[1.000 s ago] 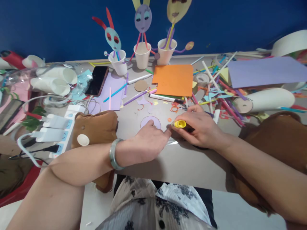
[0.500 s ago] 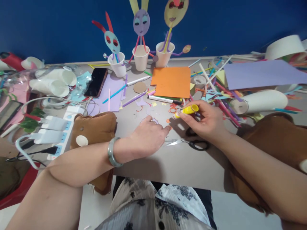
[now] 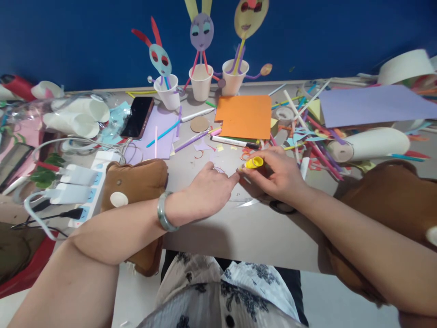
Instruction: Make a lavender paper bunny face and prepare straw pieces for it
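In the head view, the right hand (image 3: 282,176) grasps a yellow tube (image 3: 254,162) between thumb and fingers, over the middle of the table (image 3: 200,239), in from the near edge. The tube leans, its hollow yellow end tipped up and its other end lower, close to the left forefinger; whether the two touch cannot be told. The left hand (image 3: 206,191) rests palm down left of the tube, knuckles raised, most fingers curled and the forefinger stretched toward the tube. What lies beneath is hidden, so whether it grips anything cannot be told. A bangle (image 3: 163,214) circles the left wrist. Scissors (image 3: 251,202) lie nearer the near edge, blades pointing left, handles partly under the right hand. Beyond the hands are paper scraps (image 3: 220,148), then a marker (image 3: 234,141) along the near side of an orange sheet (image 3: 246,116), with a cardboard disc (image 3: 199,124) to its left. Three white cups (image 3: 200,84) stand upright along the far edge, each holding a paper figure (image 3: 201,33). Toward the left edge, a phone (image 3: 138,116) lies by a purple sheet (image 3: 162,136); nearer, a power strip (image 3: 104,160) bears chargers (image 3: 73,193) beside a brown cushion (image 3: 143,180). Toward the far right corner, a large purple sheet (image 3: 375,107) lies behind a white roll (image 3: 380,143) and jumbled sticks (image 3: 326,161).
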A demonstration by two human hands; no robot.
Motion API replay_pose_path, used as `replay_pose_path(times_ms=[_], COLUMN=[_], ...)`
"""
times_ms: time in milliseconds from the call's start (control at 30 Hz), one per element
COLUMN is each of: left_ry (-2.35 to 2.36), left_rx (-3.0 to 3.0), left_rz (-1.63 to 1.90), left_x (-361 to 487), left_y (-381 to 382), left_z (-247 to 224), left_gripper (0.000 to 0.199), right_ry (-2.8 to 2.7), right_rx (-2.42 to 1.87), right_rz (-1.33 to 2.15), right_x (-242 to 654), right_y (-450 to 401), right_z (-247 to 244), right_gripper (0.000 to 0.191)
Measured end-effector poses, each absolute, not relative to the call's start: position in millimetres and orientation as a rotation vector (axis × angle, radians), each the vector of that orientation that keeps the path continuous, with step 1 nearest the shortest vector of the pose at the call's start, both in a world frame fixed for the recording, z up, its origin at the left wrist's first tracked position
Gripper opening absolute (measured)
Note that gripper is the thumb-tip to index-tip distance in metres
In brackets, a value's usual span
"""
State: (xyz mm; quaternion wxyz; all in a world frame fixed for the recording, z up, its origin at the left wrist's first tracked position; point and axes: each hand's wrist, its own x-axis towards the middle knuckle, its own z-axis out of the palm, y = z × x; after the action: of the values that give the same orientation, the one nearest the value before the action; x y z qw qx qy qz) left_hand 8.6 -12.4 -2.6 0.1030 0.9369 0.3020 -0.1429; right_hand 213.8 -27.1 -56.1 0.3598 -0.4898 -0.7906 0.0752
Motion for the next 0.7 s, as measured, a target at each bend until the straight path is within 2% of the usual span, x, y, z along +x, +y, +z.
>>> replay_pose_path(times_ms=[233, 500, 600, 700], left_ry=[0.884, 1.101, 1.200, 1.225], left_rx=[2.661, 2.568, 2.590, 2.607], left_rz=[-0.363, -0.023, -0.048, -0.088], left_x=[6, -3, -7, -11], left_y=[-8, 7, 10, 13], left_z=[1, -1, -1, 0], left_gripper=[0.051, 0.038, 0.031, 0.025], right_ry=[-1.733, -1.780, -1.854, -2.019], right_rx=[-1.462, -1.612, -1.627, -1.698], right_rz=[0.214, 0.285, 0.351, 0.269], right_x=[220, 237, 241, 241], right_y=[-28, -18, -15, -14], right_z=[-45, -43, -47, -49], right_gripper=[0.012, 0.015, 0.014, 0.013])
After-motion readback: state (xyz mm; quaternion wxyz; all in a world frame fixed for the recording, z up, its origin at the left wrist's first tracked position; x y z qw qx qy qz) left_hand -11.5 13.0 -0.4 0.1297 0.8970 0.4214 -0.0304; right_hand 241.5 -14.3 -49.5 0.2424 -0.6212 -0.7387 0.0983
